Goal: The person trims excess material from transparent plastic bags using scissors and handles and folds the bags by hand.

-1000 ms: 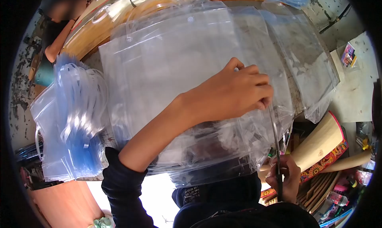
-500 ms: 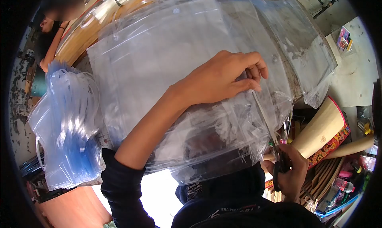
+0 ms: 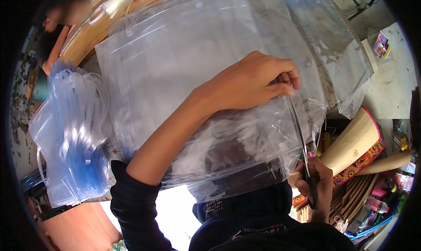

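Across the middle, my left hand (image 3: 258, 82) is closed, thumb against curled fingers, pinching the edge of a clear plastic sheet (image 3: 245, 137). A pair of scissors (image 3: 300, 130) with dark handles is gripped in my right hand (image 3: 322, 176) at the lower right. Its blades point up along the sheet's right edge, tips close below my left thumb. The blades look nearly closed together. Under my left forearm lie more clear plastic pieces (image 3: 184, 45), flat and layered, some with round snaps.
A bundle of clear plastic bags with strap handles (image 3: 83, 132) lies at left. Another clear bag (image 3: 333, 45) overlaps the table's right edge. Rolled mats (image 3: 351, 141) and mixed goods (image 3: 377, 202) stand at lower right. Another person's arm (image 3: 57, 49) shows at upper left.
My left hand has shifted slightly right and up. The scissors' handles have come together and the blades have closed and swung more upright along the plastic edge.
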{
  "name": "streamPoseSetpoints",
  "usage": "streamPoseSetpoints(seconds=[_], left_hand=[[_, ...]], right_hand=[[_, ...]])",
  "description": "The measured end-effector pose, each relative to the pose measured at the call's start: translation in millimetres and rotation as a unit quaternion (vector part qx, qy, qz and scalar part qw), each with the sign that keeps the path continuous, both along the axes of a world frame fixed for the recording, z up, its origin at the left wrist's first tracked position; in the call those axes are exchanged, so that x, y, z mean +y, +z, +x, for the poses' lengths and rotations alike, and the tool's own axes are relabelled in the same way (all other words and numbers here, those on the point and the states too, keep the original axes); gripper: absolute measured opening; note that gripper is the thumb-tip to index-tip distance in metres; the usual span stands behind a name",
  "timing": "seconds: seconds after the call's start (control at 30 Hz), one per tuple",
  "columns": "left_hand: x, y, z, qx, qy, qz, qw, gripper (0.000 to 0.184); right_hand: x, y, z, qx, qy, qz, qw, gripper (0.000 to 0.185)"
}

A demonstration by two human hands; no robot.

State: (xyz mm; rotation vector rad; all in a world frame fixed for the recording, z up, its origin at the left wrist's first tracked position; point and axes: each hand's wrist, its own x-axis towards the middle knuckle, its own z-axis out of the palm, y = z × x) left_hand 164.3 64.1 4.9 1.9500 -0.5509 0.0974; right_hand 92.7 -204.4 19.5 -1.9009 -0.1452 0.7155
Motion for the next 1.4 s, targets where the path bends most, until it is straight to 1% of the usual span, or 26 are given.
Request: streamPoseSetpoints(seconds=[0.07,0.17,0.3,0.37,0.4,0.47,0.6,0.67,0.8,0.97,1.1,1.2,1.27,1.4], left_hand=[[0.1,0.9,1.0,0.009,-0.005,0.006,1.0,0.017],[0.7,2.6,1.4,-0.001,-0.006,0.027,1.0,0.017],[0.3,2.1,1.8,0.0,-0.006,0.02,1.0,0.016],[0.5,1.8,1.7,-0.007,-0.005,0.025,1.0,0.015],[0.0,1.0,1.8,-0.007,-0.006,0.024,1.0,0.015],[-1.1,0.0,2.1,-0.007,-0.005,0.007,1.0,0.014],[-1.2,0.6,1.0,0.011,-0.006,0.017,1.0,0.013],[-1.2,-0.1,1.4,-0.015,-0.005,0.011,1.0,0.013],[-1.2,-0.1,1.5,-0.017,-0.002,0.02,1.0,0.013],[-1.8,-1.7,1.8,-0.018,0.001,0.019,1.0,0.012],[-2.3,-2.0,1.7,-0.02,0.005,0.016,1.0,0.012],[-1.6,-2.4,1.8,-0.02,0.006,0.008,1.0,0.012],[-1.3,-1.8,2.5,-0.023,0.016,0.031,0.999,0.013],[-1.6,-1.2,2.4,-0.024,0.022,0.033,0.999,0.013]], right_hand=[[-1.2,-1.3,-1.4,0.052,-0.027,0.037,0.998,0.037],[-1.1,1.9,-0.5,0.076,-0.024,0.02,0.997,0.038],[-3.1,-3.0,2.0,0.077,-0.011,0.053,0.996,0.038],[-2.2,-5.6,0.7,0.066,-0.042,0.11,0.991,0.039],[-3.7,-5.5,1.6,0.067,-0.042,0.109,0.991,0.039],[-7.7,-4.9,5.6,0.064,-0.007,0.066,0.996,0.041],[-5.3,-3.4,5.9,0.056,-0.021,0.07,0.996,0.041],[-8.6,-3.4,7.0,0.056,-0.014,0.034,0.998,0.041],[-5.9,-4.2,6.3,0.045,-0.043,0.042,0.997,0.04],[-10.1,1.0,9.7,0.042,-0.004,-0.024,0.999,0.04],[-6.0,3.8,11.5,0.034,-0.029,-0.009,0.999,0.041],[-9.4,2.3,15.2,0.051,-0.01,0.017,0.998,0.044],[-12.3,-0.2,15.6,0.07,-0.013,0.062,0.996,0.047],[-13.3,0.9,19.3,0.064,0.019,0.043,0.997,0.044]])
